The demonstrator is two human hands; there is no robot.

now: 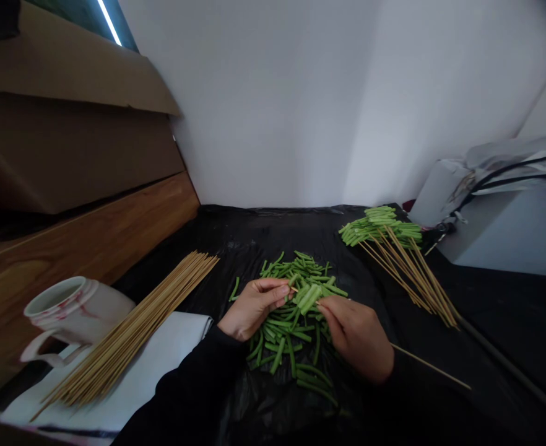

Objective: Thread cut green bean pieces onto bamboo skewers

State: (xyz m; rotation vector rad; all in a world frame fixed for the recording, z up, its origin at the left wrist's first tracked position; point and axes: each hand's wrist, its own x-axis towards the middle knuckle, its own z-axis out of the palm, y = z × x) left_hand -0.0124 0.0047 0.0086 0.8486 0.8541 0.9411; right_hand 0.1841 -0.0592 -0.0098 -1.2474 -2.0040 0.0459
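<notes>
on black plastic sheet (pixel 254 235) — white wall (pixel 277 105) behind.

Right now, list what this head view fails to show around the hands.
Head view only.
Middle of the skewer: hidden under the right hand and the threaded bean pieces.
Count of those pieces: bunched, too small.
What the left hand pinches: covered by its own fingers.
Contents of the mug: blurred, seen too shallowly.
</notes>
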